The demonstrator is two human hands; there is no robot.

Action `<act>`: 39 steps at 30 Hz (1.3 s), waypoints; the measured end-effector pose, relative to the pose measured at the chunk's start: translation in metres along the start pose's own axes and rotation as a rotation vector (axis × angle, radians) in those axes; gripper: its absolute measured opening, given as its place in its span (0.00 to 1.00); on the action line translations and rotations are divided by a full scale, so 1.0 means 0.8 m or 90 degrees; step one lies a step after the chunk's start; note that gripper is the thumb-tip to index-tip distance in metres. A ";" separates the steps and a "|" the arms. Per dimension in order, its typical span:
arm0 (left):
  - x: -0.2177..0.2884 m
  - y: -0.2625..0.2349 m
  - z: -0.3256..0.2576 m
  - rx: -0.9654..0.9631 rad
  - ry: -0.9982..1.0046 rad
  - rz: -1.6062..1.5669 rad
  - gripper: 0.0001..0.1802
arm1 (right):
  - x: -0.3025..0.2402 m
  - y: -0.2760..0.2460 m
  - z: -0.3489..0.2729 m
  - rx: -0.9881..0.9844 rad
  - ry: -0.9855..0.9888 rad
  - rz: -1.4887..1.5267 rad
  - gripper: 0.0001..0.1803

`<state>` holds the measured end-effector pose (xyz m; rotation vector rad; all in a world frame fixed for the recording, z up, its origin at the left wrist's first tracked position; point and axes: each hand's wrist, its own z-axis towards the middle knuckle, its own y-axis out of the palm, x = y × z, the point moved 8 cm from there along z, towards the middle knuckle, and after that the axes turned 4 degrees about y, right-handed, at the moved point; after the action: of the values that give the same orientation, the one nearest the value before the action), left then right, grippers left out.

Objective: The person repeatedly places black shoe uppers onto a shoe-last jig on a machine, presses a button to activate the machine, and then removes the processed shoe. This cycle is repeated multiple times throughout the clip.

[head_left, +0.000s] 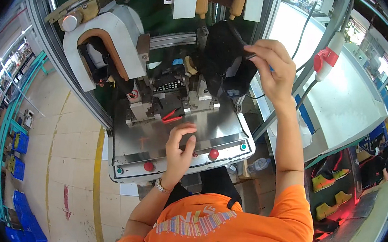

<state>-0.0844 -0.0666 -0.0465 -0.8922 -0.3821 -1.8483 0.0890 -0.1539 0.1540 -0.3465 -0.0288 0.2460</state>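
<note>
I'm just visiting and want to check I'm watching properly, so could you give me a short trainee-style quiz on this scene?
1. Which of the person's hands is raised to the black piece at the machine?
2. True or false: the left hand is clutching the red-handled tool.
3. What colour is the person's shirt?
a) blue
b) orange
c) green

Key:
1. The right hand.
2. False: it is empty, fingers curved, with the tool lying just beyond the fingertips.
3. b
</note>
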 end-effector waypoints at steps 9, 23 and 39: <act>0.051 0.039 0.020 -0.033 0.125 0.103 0.19 | -0.004 0.007 -0.051 0.227 0.077 0.024 0.15; 0.065 0.103 -0.006 0.004 0.247 0.038 0.45 | -0.091 -0.094 -0.116 0.198 0.135 -0.066 0.05; -0.017 0.310 -0.177 -0.163 -0.843 -0.766 0.24 | -0.079 -0.149 -0.433 0.000 1.140 0.343 0.35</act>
<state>0.0810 -0.2548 -0.1848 -2.3617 -1.8231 -1.9930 0.0798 -0.3931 -0.1308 -0.4694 1.8460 0.3924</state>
